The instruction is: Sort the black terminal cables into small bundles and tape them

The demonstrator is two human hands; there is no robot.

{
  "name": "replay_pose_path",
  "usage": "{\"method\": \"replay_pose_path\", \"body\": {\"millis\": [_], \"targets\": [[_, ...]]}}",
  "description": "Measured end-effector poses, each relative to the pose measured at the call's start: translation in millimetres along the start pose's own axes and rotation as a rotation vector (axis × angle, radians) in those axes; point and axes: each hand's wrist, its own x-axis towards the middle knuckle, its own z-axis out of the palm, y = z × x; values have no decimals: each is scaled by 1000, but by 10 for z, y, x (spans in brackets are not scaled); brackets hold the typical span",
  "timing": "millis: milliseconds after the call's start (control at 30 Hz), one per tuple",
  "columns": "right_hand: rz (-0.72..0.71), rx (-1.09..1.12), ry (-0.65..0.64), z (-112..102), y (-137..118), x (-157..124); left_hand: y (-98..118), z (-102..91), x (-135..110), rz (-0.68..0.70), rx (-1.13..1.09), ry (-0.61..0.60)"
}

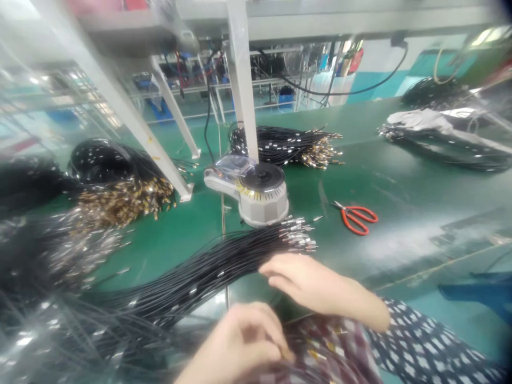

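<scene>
A: Head view. Where is the cable bundle [224, 258] relative to the grip?

B: Laid across the counter [348, 181] from lower left to centre, silver ends [298, 234] pointed right. It is placed just beyond the left hand [244, 338] and right beside the fingertips of the right hand [308, 280]. Some loose cables [320, 346] with gold-coloured bits are seen over checked cloth at the bottom edge, next to the left hand.

A: Around it?

B: A white dispenser [264, 205] with a black disc on top is set close behind the silver ends. Behind that, an upright post [245, 80], by which part of a gold-ended cable pile [280, 144] is covered. Red-handled cutters [358, 218] are left to the right, well apart from both hands. On the left, another gold-ended pile [120, 197] is partly crossed by a slanted post [132, 122]. Far right: a black coil [460, 149] with pale cloth [420, 120] laid over it.

A: Grip?

B: Left: fingers curled, thumb brought up near the fingertips by the loose cables. Blurred; whether anything is pinched cannot be told. Right: fingers stretched out and loosely bent, a small gap left to the thumb, nothing seen held. Contact with the bundle's near edge cannot be told. A dark patterned sleeve [424, 336] is seen behind the right wrist.
</scene>
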Motion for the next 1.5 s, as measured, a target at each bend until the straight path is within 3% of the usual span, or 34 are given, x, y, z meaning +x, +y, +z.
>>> {"method": "replay_pose_path", "body": {"millis": [67,167,200,300,367,500,600,733,933,1067,1133,1233,1333,1500], "targets": [[74,-112,-129,-29,38,-151,20,37,30,110,242,117],[48,-50,-313,32,64,-387,-51,39,46,182,616,366],[29,-22,-370,79,62,-459,-95,33,35,154,736,342],[-20,-31,-501,233,40,-632,-200,4,-9,101,949,60],[-5,-124,-445,283,26,-697,-195,-47,16,152,1034,156],[100,-269,-292,197,20,-708,-50,-217,275,358,1388,498],[86,-279,-309,121,31,-673,37,-272,506,277,1669,482],[64,-288,-302,125,44,-662,90,-210,654,222,1838,421],[78,-161,-241,126,85,-682,109,-232,641,282,1858,355],[91,-56,-149,124,132,-619,127,-327,549,465,1612,425],[120,-8,-100,118,140,-557,174,-372,490,490,1457,484],[223,99,-41,103,132,-455,283,-423,398,413,1246,570],[330,201,-13,110,133,-374,384,-431,341,274,1038,570],[327,386,-11,212,178,-279,439,-408,354,234,845,551]]}}
